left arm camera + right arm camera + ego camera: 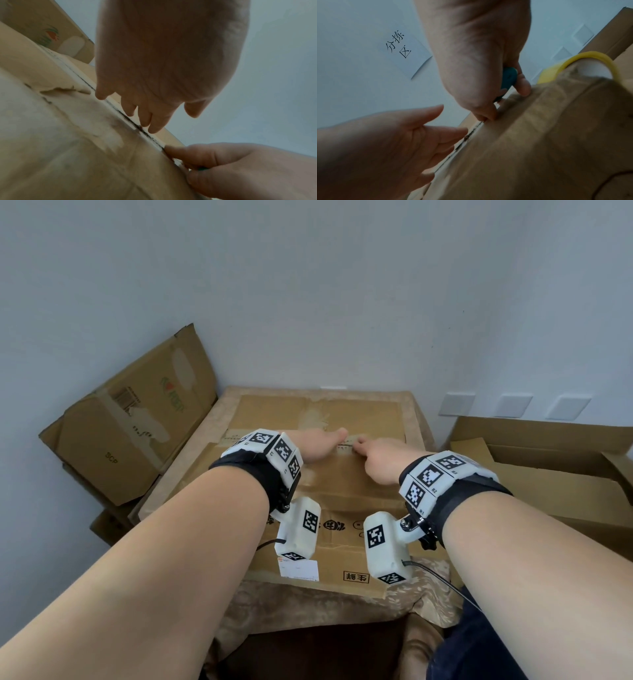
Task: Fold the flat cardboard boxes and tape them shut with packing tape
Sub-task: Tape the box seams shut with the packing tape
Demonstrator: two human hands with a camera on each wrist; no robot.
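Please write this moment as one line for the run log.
stage: work at box seam | left hand: open, fingertips at seam | right hand: grips teal tool at seam | box: flat on table | tape roll: lies beside

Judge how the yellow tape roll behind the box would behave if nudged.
The yellow tape roll appears to stand on edge, so it would likely roll or tip over. Its wide hollow core suggests it is light and easy to lift. The box hides its base, so its footing is uncertain.
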